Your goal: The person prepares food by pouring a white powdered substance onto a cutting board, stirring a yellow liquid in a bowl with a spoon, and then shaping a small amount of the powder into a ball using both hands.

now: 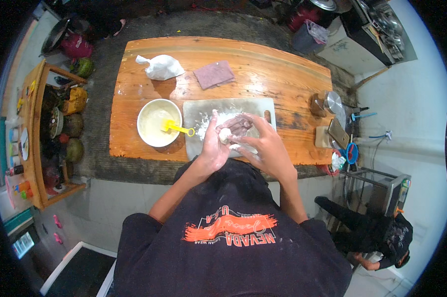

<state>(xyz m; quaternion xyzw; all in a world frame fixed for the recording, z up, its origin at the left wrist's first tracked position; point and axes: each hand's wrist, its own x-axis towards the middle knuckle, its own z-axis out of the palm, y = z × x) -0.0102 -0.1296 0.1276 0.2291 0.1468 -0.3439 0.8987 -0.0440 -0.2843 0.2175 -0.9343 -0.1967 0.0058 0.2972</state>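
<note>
A small pale ball [224, 135], apparently dough, rests in the palm of my left hand [213, 146]. White powder, like flour, coats that hand. My right hand [270, 148] reaches in from the right with its fingers spread and curved, one fingertip at or very near the ball. Beneath both hands lies a whitish plastic cutting board [193, 111] dusted with the same powder. To the left of the board stands a white bowl [140, 128] of creamy pale batter or dough. A yellow plastic scoop [177, 128] leans in it, its handle over the bowl's rim.
On the wooden table [283, 78], a knotted white plastic bag [164, 67] and a folded mauve cloth [215, 74] lie farther back. Jars [320, 104] and a phone-like object [338, 133] crowd the right edge. A wooden shelf [38, 148] stands left; another person [379, 234] is at lower right.
</note>
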